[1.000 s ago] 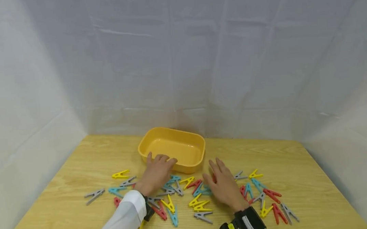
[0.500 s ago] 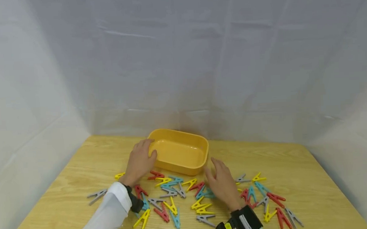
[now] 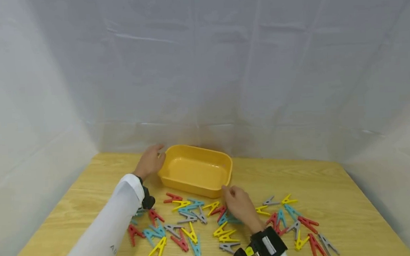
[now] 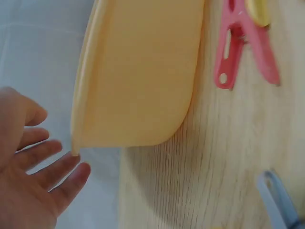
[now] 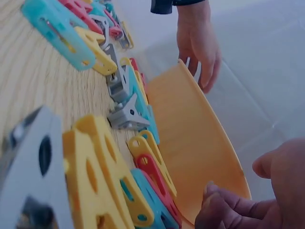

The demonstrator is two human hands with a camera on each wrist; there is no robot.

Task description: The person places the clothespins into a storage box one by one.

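A yellow plastic tub (image 3: 194, 189) stands on the wooden table (image 3: 331, 183), with nothing in it. My left hand (image 3: 150, 161) is at its far left corner. In the left wrist view that hand (image 4: 33, 186) has its fingers spread beside the tub's rim (image 4: 143, 71) and holds nothing. My right hand (image 3: 237, 205) hovers by the tub's front right corner, over several coloured clothespins (image 3: 191, 216). In the right wrist view its fingers (image 5: 248, 205) curl loosely near the tub wall (image 5: 195, 143), with nothing seen between them and the thumb.
Red, yellow, teal and grey clothespins lie scattered across the table's front half, from left (image 3: 137, 232) to right (image 3: 312, 230). White sheeting (image 3: 202, 67) closes off the back and both sides. Bare wood (image 3: 289, 170) shows to the right of the tub.
My left hand left the clothespins in front of the tub and moved to its far left corner. My right hand shifted slightly left toward the tub and curled its fingers.
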